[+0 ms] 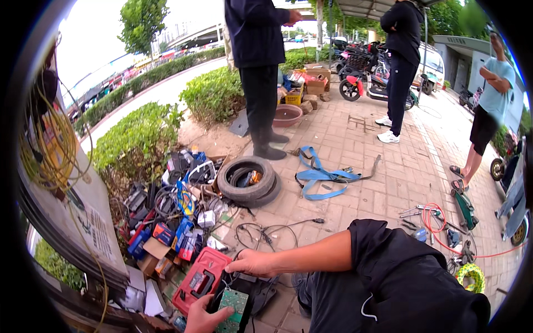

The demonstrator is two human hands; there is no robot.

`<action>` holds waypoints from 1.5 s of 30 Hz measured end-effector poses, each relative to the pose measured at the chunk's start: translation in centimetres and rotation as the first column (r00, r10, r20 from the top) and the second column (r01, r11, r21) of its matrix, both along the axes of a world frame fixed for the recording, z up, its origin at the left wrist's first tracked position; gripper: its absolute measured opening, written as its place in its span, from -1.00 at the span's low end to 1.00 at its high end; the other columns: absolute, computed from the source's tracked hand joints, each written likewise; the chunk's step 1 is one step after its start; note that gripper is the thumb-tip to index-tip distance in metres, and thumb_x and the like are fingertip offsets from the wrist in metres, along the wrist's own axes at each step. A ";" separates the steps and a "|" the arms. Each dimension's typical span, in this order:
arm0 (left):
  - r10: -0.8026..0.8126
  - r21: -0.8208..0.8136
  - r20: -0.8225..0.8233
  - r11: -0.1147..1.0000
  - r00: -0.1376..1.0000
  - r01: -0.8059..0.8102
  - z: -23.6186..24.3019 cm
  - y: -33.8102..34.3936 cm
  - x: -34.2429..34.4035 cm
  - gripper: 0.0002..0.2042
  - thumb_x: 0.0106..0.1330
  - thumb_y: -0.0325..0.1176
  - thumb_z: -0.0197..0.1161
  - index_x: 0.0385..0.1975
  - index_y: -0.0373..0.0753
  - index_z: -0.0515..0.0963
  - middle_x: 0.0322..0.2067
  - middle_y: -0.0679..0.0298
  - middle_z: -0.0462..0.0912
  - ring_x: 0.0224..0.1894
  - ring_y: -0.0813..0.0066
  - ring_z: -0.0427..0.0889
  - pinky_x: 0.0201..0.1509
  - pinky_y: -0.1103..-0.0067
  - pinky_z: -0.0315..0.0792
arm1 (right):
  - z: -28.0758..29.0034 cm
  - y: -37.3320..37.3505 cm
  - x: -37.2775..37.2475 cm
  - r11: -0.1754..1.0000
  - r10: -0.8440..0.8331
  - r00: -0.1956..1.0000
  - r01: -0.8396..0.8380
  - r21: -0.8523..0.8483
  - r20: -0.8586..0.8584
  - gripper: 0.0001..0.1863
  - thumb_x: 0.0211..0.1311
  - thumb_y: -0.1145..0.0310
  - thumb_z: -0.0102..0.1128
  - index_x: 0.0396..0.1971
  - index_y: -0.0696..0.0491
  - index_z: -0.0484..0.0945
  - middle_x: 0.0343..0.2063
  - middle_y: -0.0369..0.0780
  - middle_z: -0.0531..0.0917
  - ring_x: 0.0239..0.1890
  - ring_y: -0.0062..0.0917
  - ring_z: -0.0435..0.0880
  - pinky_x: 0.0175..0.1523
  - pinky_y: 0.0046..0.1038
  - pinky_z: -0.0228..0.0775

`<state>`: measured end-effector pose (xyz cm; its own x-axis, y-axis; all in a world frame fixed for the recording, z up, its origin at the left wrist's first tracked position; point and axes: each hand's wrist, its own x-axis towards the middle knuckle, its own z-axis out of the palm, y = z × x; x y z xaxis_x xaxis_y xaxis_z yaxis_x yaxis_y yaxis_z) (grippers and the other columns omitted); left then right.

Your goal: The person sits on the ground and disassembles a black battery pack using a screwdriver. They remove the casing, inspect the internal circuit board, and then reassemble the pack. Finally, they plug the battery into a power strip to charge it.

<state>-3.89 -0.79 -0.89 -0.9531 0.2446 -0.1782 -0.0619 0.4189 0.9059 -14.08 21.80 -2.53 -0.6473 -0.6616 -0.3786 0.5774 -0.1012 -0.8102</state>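
Note:
A green circuit board sits in a black casing at the lower edge. My left hand grips the casing from its left side, with the thumb over the board's edge. Just above it, my right hand is closed, fingertips pinched at the far end of the black piece; what exactly they hold is hidden. Beneath and to the left of my hands lies a red plastic tool case with a dark handle. A black cable runs loosely over the paving beyond my right hand.
Boxes and loose parts are heaped at left beside a tyre. A blue strap lies on the paving. Tools with a red hose lie at right. A person in dark clothes stands beyond the tyre; two others stand farther right.

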 end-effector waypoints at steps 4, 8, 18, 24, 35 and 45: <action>0.028 0.027 0.062 0.999 0.998 -0.030 1.2 0.9 0.2 -0.77 0.11 -0.45 0.27 -0.23 -0.39 0.60 -0.44 0.40 0.62 -0.47 0.70 0.49 -0.40 0.67 0.39 | -0.6 0.2 -0.4 0.997 0.031 0.999 -0.030 0.069 -0.016 -0.70 0.15 0.25 0.23 -0.31 0.22 0.59 -0.45 -0.26 0.67 -0.48 -0.58 0.62 -0.33 -0.52 0.49; 0.000 -0.026 -0.019 1.000 1.000 -0.001 0.1 -0.2 -0.5 -0.75 0.12 -0.48 0.25 -0.19 -0.39 0.59 -0.39 0.36 0.64 -0.41 0.66 0.52 -0.34 0.68 0.41 | 0.8 0.3 -0.1 0.996 0.047 0.999 -0.048 0.072 0.028 -0.68 0.18 0.14 0.20 -0.28 0.12 0.60 -0.40 -0.28 0.68 -0.43 -0.60 0.63 -0.29 -0.53 0.50; -0.048 -0.085 -0.003 0.995 0.999 0.048 0.7 -0.6 -1.0 -0.74 0.14 -0.51 0.23 -0.15 -0.40 0.56 -0.33 0.31 0.65 -0.35 0.60 0.56 -0.27 0.66 0.43 | 1.4 0.8 0.5 0.983 0.136 0.990 -0.129 -0.128 0.043 -0.63 0.22 0.07 0.17 -0.23 0.11 0.61 -0.32 -0.27 0.71 -0.37 -0.58 0.68 -0.21 -0.47 0.55; -0.007 -0.042 -0.108 0.999 0.994 0.002 0.7 -0.7 -1.7 -0.62 0.20 -0.49 0.20 0.04 -0.42 0.45 -0.11 0.20 0.60 -0.08 0.49 0.54 0.01 0.55 0.41 | 1.8 0.5 0.8 0.992 -0.052 0.999 0.051 -0.112 -0.009 -0.62 0.19 0.09 0.20 -0.30 0.16 0.63 -0.39 -0.26 0.70 -0.43 -0.57 0.66 -0.25 -0.47 0.53; 0.191 0.586 0.262 0.747 0.946 -0.313 0.5 -1.1 -0.6 -0.60 0.41 -0.22 0.03 0.09 -0.40 0.42 -0.05 0.21 0.58 -0.02 0.51 0.56 0.11 0.57 0.37 | 3.3 3.8 -4.4 0.928 -0.352 0.924 0.365 -0.073 0.148 -0.62 0.17 0.04 0.14 -0.27 0.09 0.57 -0.35 -0.22 0.68 -0.36 -0.46 0.67 -0.13 -0.42 0.55; 0.070 0.507 0.156 0.850 0.985 -0.140 -0.3 -2.0 2.8 -0.68 0.38 -0.36 0.05 0.05 -0.38 0.46 -0.08 0.17 0.60 0.00 0.44 0.53 0.11 0.54 0.33 | 2.5 1.6 -5.4 0.937 -0.306 0.933 0.331 -0.115 0.189 -0.68 0.22 0.09 0.10 -0.25 0.05 0.53 -0.33 -0.21 0.66 -0.34 -0.45 0.66 -0.12 -0.38 0.54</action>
